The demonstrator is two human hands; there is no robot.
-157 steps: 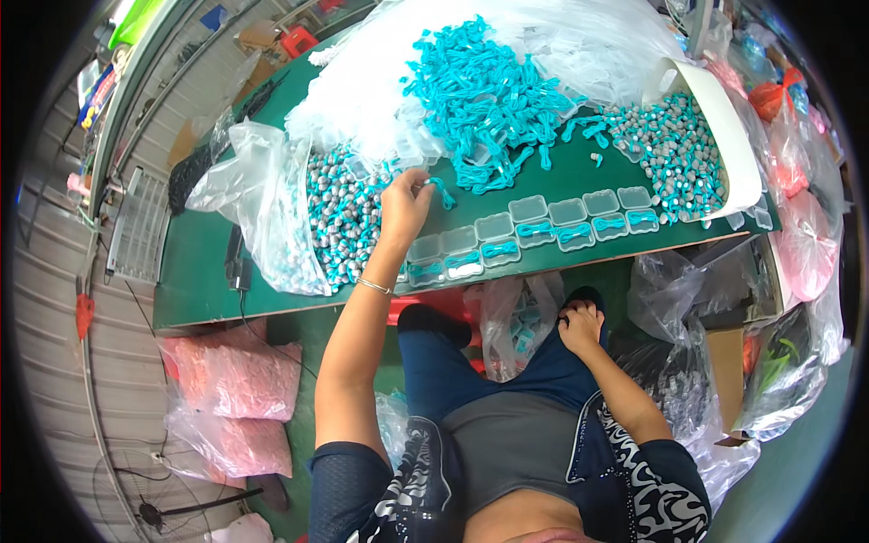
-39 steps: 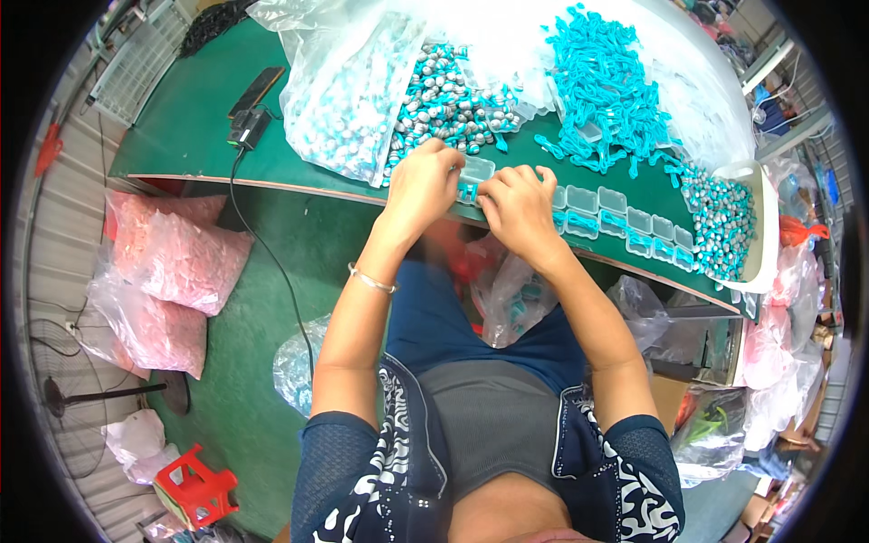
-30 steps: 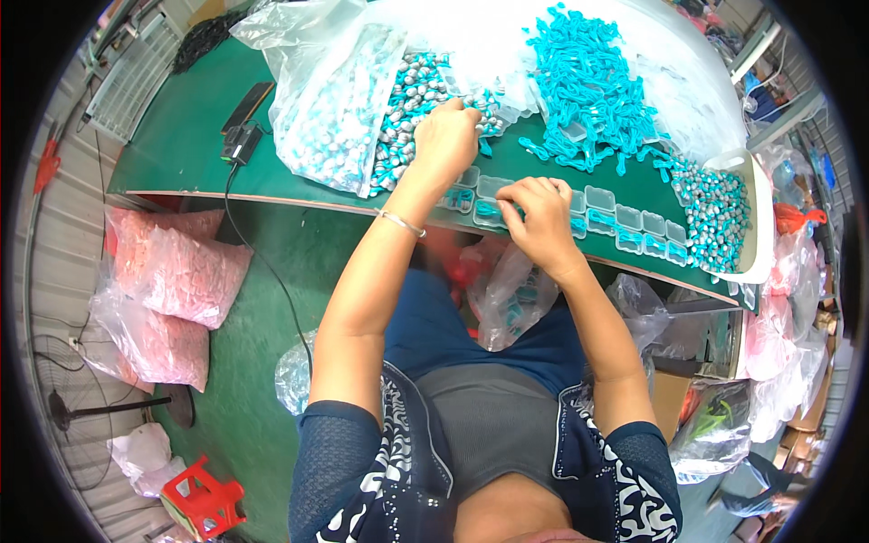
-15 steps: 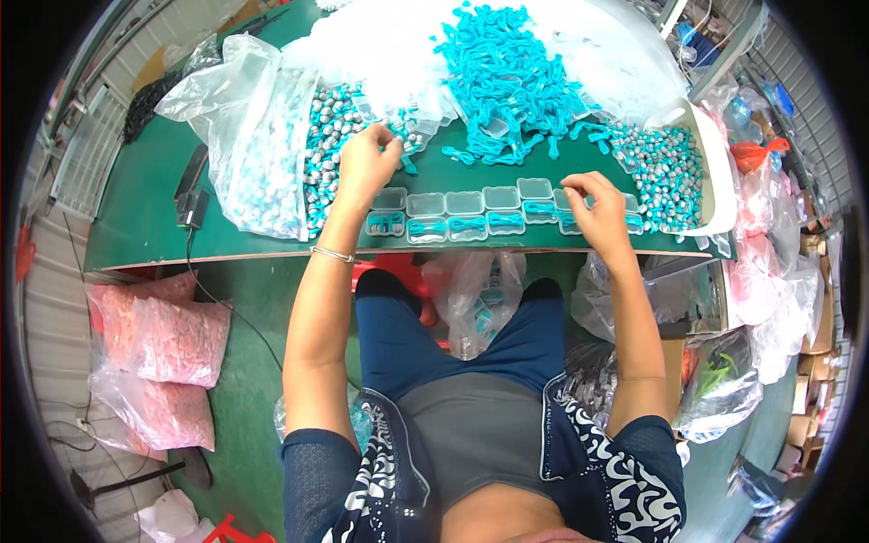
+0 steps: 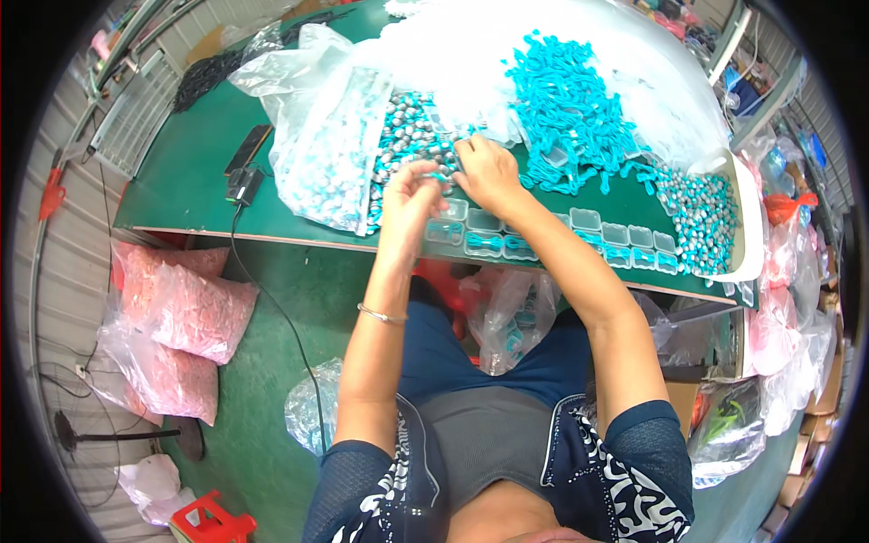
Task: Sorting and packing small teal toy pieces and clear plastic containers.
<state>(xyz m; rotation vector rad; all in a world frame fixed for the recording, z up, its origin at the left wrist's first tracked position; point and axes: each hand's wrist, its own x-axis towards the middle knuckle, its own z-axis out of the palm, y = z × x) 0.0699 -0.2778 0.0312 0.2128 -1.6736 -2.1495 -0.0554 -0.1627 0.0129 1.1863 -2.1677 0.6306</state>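
Note:
My left hand [image 5: 413, 199] is closed at the near edge of a pile of small grey-and-teal pieces [image 5: 409, 127]. Between its fingertips shows a small teal-and-grey piece [image 5: 440, 178]. Beside it, my right hand [image 5: 490, 174] bends its fingers down at the same pile, close to the left fingertips; what they hold, if anything, is hidden. Below both hands runs a row of small clear hinged boxes [image 5: 484, 242] with lids up, several holding coiled teal cords. My right forearm passes over the middle of the row, and my left hand partly covers its left end.
A clear bag of similar pieces [image 5: 321, 167] lies left of the pile. Teal cords [image 5: 570, 118] are heaped at the back, and a white bin [image 5: 744, 213] spills more pieces at right. A phone [image 5: 247, 149] and cabled adapter [image 5: 243, 185] rest on the green table [image 5: 186, 195].
My right hand has moved left from the boxes to the pile beside my left hand. My left hand has drawn back to the pile's near edge. The view has shifted left.

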